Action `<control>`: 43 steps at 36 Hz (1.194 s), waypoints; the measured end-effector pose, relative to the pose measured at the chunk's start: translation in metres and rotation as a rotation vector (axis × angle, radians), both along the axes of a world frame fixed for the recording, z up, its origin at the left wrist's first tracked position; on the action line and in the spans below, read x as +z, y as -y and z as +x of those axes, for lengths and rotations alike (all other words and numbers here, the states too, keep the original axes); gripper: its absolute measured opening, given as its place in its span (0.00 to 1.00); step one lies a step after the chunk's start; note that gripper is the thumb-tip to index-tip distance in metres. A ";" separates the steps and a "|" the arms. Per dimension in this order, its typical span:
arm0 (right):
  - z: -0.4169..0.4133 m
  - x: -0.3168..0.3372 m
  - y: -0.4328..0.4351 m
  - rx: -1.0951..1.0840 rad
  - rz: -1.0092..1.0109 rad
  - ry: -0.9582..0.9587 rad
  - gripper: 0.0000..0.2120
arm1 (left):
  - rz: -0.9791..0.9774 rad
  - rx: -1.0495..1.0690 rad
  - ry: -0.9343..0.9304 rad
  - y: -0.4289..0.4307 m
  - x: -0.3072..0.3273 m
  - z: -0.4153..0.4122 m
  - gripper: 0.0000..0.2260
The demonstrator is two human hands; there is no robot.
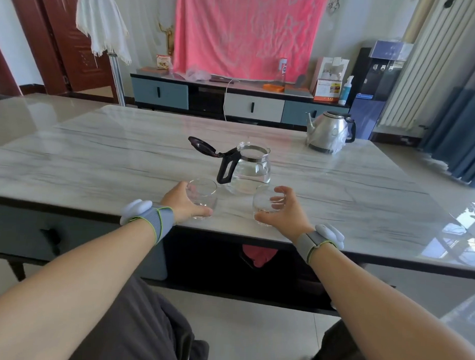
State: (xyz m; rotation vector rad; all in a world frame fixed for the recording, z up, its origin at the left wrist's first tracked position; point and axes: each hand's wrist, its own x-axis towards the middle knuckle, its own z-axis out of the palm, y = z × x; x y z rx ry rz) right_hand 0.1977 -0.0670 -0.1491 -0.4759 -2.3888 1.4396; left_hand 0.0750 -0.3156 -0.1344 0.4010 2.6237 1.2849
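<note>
- The left hand (185, 202) reaches forward from a bare forearm and wraps round the left glass (203, 190). The thumb lies along the near side at the base and the fingers curl behind it.
- The right hand (283, 212) mirrors it on the right glass (261, 205), with the thumb low at the near side and bent fingers arching over the far side. It grasps the glass loosely, and I cannot tell if every fingertip touches.
- Both glasses stand upright near the front edge of the table (97, 158), well apart from each other, just in front of the jug (254, 169).
- The glasses are short, clear, round tumblers with thick bases. The fingers behind them show through the walls.
- The jug is clear glass with a round belly, a metal band at the rim and a black plastic handle (226, 166). Its dark lid (201, 145) is flipped open towards the left.
- The table top is glossy, pale stone-patterned, with grey streaks and a dark edge.
- Grey knitted gloves (159, 221) with green trim sit bunched at both wrists, their white fingers hanging loose.
- A shiny steel kettle (328, 130) with a black handle stands at the far right of the table, partly under clear wrapping.
- Whether the glasses hold any liquid is hard to make out, and glare washes out the table's right corner.
</note>
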 end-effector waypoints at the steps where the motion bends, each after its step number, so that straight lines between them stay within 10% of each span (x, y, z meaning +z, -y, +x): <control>1: 0.002 0.002 0.000 0.031 -0.011 0.013 0.38 | 0.025 -0.034 0.021 0.000 0.000 0.001 0.39; 9: 0.020 0.024 -0.001 0.325 -0.104 0.183 0.33 | 0.086 -0.476 0.402 0.013 0.024 0.011 0.40; 15: 0.036 0.027 -0.010 0.547 -0.216 0.401 0.31 | -0.246 -0.729 0.669 0.035 0.033 0.010 0.44; 24: 0.036 -0.013 -0.001 0.740 -0.129 0.795 0.27 | -0.520 -0.700 0.832 0.035 -0.016 0.024 0.36; 34: 0.038 -0.108 0.008 0.393 -0.189 0.839 0.41 | -0.507 -0.433 0.793 0.014 -0.081 0.020 0.29; 40: 0.024 -0.155 0.028 0.168 -0.082 0.776 0.15 | -0.659 -0.385 0.590 -0.008 -0.125 0.019 0.22; 43: 0.011 -0.180 0.031 0.129 0.169 0.825 0.33 | -0.794 -0.350 0.350 -0.018 -0.150 0.014 0.27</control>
